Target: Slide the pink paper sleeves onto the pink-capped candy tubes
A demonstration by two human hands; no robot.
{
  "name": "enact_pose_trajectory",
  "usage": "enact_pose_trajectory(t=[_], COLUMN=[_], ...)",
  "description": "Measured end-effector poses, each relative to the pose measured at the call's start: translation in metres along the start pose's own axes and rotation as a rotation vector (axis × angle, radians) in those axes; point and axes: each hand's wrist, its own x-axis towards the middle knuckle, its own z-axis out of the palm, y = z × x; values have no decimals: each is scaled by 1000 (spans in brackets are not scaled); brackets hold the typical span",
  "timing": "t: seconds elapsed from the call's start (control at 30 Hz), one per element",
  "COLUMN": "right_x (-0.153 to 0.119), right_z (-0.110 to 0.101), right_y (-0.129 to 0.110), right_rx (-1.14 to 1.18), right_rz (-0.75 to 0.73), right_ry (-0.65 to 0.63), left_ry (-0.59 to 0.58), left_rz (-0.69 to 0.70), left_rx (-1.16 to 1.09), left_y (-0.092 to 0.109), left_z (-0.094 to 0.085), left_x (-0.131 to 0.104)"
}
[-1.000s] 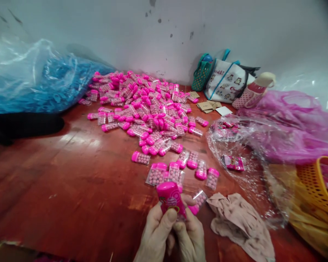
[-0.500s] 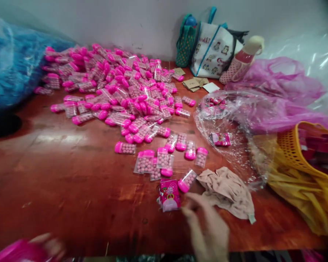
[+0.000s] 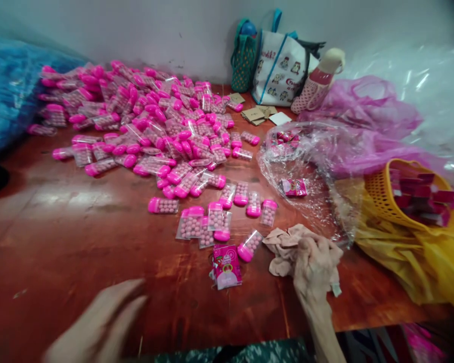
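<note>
My right hand (image 3: 313, 264) is closed on a crumpled beige cloth (image 3: 281, 247), which lies near the table's front edge. My left hand (image 3: 102, 320), smeared by motion, is over the front left of the table with thumb and fingers apart and nothing visible between them. Between the hands lies a pink printed card (image 3: 227, 269), perhaps a small stack. Just beyond it is a clear, pink-capped container of pink balls (image 3: 250, 246), tilted on the tabletop. A few similar containers (image 3: 191, 223) lie flat and partly overlap behind the card.
A large pile of pink-capped containers (image 3: 154, 126) covers the back left, beside a blue plastic bag (image 3: 7, 96). To the right are a clear plastic bag (image 3: 317, 201), a yellow basket (image 3: 378, 194) of pink packets and yellow plastic (image 3: 404, 262). Bags and a bottle (image 3: 319, 75) stand behind.
My right hand has moved from beside the pink card onto the beige cloth and gripped it. My left hand has come in from the lower left, where a pink item was beside it.
</note>
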Motion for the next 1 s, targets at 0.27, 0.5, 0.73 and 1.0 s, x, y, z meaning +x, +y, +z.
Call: enact_pose_trajectory(t=[0.27,0.5,0.73,1.0], right_x=[-28,-50,-44,-31], right_z=[-5,11,3,-20], right_y=[-66,-89,-90,-80], right_rx=[452,521,584,916], right_rz=[-93,191,191,476], right_ry=[-500,-495,-459,-648], left_ry=[-372,-320,-310,-202], left_rz=[53,-18,-66,-36], left_rx=[83,-8,-58,-276], left_y=[10,-1,-2,18], left_z=[82,83,85,80], left_x=[2,2,0,-6])
